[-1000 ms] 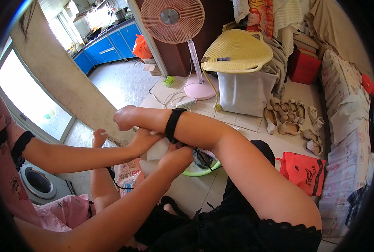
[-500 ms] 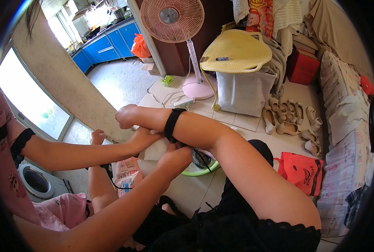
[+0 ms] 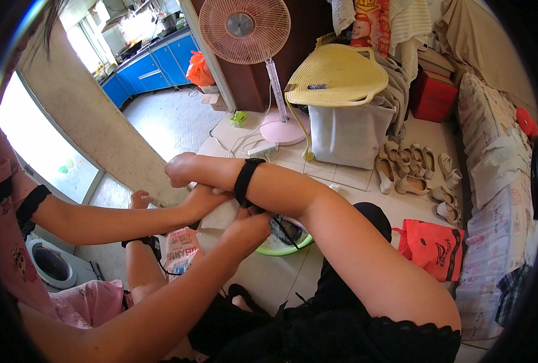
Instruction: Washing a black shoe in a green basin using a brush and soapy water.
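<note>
My right arm stretches across the middle, bent at the elbow, with a black strap around the forearm. My right hand is curled into a fist and holds nothing visible. Another person in pink reaches in from the left. One of that person's hands lies under my forearm beside the strap, and the other hand grips at the strap's lower side. My left hand shows past that person's arm, fingers curled in. A black band with a cable sits on the left arm, partly hidden.
A green-rimmed basin with dark contents stands below my right arm. A red bag and several shoes are on the floor at right. Farther off stand a pink fan, a power strip and a yellow woven mat on a covered stand.
The view has shifted very slightly. The other person's lower hand has moved a little left along the strap. My right arm keeps its pose, fist still closed.
</note>
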A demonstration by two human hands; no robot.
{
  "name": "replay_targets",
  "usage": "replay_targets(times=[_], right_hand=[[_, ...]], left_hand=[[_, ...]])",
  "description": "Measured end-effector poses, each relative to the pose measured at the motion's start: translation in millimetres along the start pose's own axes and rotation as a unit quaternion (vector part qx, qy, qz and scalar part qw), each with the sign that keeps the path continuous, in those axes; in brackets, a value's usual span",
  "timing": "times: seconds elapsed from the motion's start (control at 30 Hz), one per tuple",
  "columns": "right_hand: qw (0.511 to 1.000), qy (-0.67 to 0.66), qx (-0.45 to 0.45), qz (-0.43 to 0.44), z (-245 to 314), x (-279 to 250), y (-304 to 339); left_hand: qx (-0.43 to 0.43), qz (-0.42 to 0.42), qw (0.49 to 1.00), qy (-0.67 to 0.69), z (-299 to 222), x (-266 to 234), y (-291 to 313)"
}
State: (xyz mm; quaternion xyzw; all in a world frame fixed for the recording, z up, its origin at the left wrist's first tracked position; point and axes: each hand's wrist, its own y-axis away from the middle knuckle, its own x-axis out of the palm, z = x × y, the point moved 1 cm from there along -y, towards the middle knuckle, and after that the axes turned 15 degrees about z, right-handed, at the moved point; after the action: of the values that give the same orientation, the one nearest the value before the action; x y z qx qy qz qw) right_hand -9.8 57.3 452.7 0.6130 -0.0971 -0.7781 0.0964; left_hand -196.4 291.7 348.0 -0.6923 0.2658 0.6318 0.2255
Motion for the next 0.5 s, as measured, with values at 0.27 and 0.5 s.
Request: replay_targets(times=[0.27, 0.5], right_hand=[[1.000, 0.022, -0.001, 0.011, 0.9, 1.5, -1.1], [0.999, 0.045, 0.018, 0.006, 12.7, 9.3, 2.3]], left_hand=[[0.001, 0.001, 1.000, -0.007, 2.8, 1.8, 4.3], [0.208, 0.117, 0.959, -0.151, -158.3, -8.1, 109.8]])
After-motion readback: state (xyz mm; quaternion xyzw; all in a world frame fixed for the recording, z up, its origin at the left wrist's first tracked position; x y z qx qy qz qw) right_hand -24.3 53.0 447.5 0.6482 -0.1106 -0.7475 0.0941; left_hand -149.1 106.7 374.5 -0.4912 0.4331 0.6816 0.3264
